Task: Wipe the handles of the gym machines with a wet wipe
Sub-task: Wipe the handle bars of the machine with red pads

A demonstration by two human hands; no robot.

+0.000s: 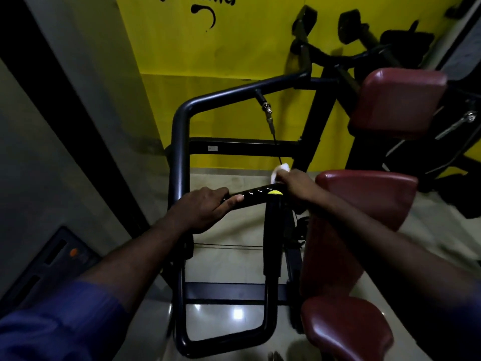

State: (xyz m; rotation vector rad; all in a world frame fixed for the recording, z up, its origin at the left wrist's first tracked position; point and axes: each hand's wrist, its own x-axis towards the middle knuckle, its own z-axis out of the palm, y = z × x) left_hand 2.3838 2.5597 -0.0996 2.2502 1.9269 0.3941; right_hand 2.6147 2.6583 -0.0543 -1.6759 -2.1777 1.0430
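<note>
Mid-wipe. Left hand (205,207) grips the horizontal handle (253,195) at its left end; right hand (294,183) pinches the wet wipe (279,171) at its right end. Upright yellow-capped handle (272,230) probably left to do.

Bare stretch of horizontal handle (256,195) lies open between left hand (205,208) gripping its left end and right hand (295,182) holding a wipe (280,171) at its right end, though the upright handle (272,230) with yellow cap stands just in front of that right end. Red pads (364,201) crowd close along the right forearm, and the black frame tube (179,165) closes off the left. Open floor (226,267) shows inside the frame, crossed by a thin cable (229,246); a hanging cable (276,142) drops just behind the right hand.
</note>
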